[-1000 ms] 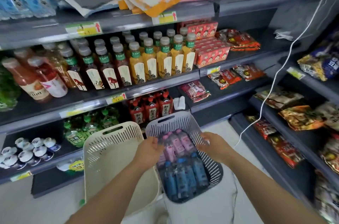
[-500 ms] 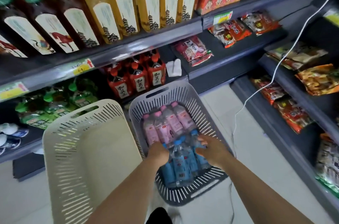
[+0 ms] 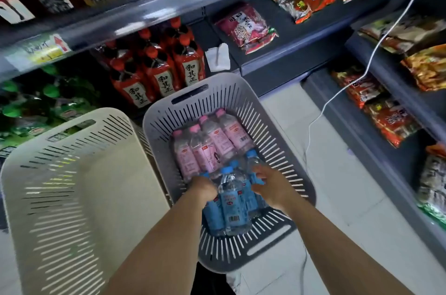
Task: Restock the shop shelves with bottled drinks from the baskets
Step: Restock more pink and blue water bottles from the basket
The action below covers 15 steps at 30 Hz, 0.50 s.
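Grey basket (image 3: 231,82) of pink bottles (image 3: 206,149) and blue bottles (image 3: 233,201), left hand (image 3: 205,189) and right hand (image 3: 271,186) inside it, each gripping one of the blue bottles

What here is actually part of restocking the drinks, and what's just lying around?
Part of the job:
- grey basket with blue bottles and pink bottles
- cream basket
- left hand and right hand, both in the grey basket
- drinks shelf, red-label bottles

Just lying about:
- snack packets
- white cable
- white paper
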Each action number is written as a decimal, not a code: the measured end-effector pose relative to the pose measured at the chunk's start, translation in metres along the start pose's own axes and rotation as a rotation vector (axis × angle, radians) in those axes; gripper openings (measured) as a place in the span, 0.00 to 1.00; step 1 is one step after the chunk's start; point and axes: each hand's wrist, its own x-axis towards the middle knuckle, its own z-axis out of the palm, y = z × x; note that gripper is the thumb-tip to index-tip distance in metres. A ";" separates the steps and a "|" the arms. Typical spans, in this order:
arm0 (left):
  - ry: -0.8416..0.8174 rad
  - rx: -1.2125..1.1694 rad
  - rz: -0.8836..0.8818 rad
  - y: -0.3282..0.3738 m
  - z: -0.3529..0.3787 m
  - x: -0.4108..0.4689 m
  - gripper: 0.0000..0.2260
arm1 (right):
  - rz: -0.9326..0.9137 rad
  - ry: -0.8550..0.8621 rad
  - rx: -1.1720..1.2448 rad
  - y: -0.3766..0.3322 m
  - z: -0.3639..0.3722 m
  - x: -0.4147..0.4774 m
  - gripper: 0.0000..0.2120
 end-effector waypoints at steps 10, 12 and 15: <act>0.233 0.086 0.167 0.021 -0.052 -0.031 0.30 | 0.065 -0.078 0.016 -0.017 0.018 0.014 0.26; 0.263 0.118 0.206 0.027 -0.065 -0.036 0.29 | 0.089 -0.095 0.020 -0.019 0.029 0.017 0.29; 0.298 0.062 0.231 0.034 -0.079 -0.040 0.30 | 0.083 -0.100 0.004 -0.020 0.046 0.024 0.28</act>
